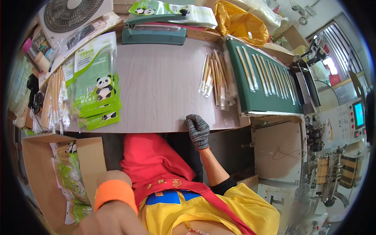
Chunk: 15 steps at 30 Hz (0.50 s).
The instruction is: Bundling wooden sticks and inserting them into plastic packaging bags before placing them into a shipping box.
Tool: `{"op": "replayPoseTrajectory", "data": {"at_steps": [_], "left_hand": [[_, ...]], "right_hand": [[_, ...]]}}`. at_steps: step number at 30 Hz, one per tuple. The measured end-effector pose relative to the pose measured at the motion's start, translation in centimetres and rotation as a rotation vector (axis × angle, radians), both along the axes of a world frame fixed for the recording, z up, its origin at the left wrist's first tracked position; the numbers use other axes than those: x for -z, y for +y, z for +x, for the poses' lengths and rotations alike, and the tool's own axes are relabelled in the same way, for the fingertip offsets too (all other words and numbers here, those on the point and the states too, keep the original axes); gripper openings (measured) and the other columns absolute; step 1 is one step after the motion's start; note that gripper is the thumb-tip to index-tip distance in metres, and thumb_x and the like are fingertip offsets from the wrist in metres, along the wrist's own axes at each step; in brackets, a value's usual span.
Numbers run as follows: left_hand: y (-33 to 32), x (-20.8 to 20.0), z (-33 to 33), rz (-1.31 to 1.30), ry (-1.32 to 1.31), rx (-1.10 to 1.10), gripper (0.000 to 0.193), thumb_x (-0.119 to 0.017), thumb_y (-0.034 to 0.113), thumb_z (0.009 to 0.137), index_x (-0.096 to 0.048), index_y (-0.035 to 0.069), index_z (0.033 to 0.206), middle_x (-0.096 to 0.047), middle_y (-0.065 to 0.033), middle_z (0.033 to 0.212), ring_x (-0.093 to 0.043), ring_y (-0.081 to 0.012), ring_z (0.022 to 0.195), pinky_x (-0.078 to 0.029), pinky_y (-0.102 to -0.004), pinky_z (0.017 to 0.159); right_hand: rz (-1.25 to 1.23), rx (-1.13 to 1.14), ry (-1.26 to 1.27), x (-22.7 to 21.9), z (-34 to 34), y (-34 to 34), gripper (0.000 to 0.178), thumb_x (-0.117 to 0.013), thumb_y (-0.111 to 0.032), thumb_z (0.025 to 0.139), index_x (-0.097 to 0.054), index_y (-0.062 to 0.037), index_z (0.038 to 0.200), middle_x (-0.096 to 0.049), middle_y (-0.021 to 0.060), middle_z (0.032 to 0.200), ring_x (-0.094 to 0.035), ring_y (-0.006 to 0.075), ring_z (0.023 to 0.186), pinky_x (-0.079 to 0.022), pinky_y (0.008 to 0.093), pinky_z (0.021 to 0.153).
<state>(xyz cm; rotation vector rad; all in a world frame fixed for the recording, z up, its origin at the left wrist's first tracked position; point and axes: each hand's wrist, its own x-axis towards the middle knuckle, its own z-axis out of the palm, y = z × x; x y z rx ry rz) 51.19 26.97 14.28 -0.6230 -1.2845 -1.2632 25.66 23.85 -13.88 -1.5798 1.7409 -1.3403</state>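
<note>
Wrapped chopsticks (220,80): slim pale wooden sticks in clear sleeves, lying in a loose, overlapping pile, right of the upper centre.
Panda bags (96,74): flat, green, white and partly clear, stacked unevenly, upper left.
Packed bags (71,172): green and clear, heaped inside an open brown cardboard box (91,154), lower left.

Worktop (160,86) finished in pale greyish wood grain. Packets (94,64) at left printed green and white with black-and-white panda (105,88). Sticks (220,78) at right toned tan, ends whitish. Board (260,103), far right, coloured dark green. Right grip (199,131) clad in grey-black flecked glove (201,139), edged orange. Apron (152,160) coloured red, shirt (250,203) yellow, wristband (115,192) orange.
</note>
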Motion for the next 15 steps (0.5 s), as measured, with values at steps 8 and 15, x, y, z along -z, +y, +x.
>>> {"op": "replayPoseTrajectory", "data": {"at_steps": [8, 15], "left_hand": [[0.7, 1.3, 1.3, -0.134, -0.163, 0.271, 0.016, -0.051, 0.013, 0.092, -0.066, 0.007, 0.089, -0.061, -0.0069, 0.080, -0.056, -0.0202, 0.066, -0.045, -0.0295, 0.061], [-2.1, 6.2, -1.9, -0.472, -0.736, -0.067, 0.021, -0.062, 0.006, 0.079, -0.065, 0.004, 0.099, -0.065, -0.0074, 0.093, -0.061, -0.0227, 0.075, -0.051, -0.0345, 0.064]], "right_hand": [[-0.045, -0.013, 0.005, -0.8, 0.4, 0.1, 0.011, -0.063, -0.005, 0.082, -0.065, -0.0017, 0.092, -0.066, 0.0136, 0.087, -0.066, 0.0262, 0.078, -0.052, 0.0328, 0.073], [-0.180, 0.309, 0.154, -0.8, -4.9, 1.5, 0.018, -0.057, 0.000, 0.086, -0.064, -0.0016, 0.102, -0.065, 0.0090, 0.089, -0.061, 0.0164, 0.085, -0.048, 0.0289, 0.082]]}}
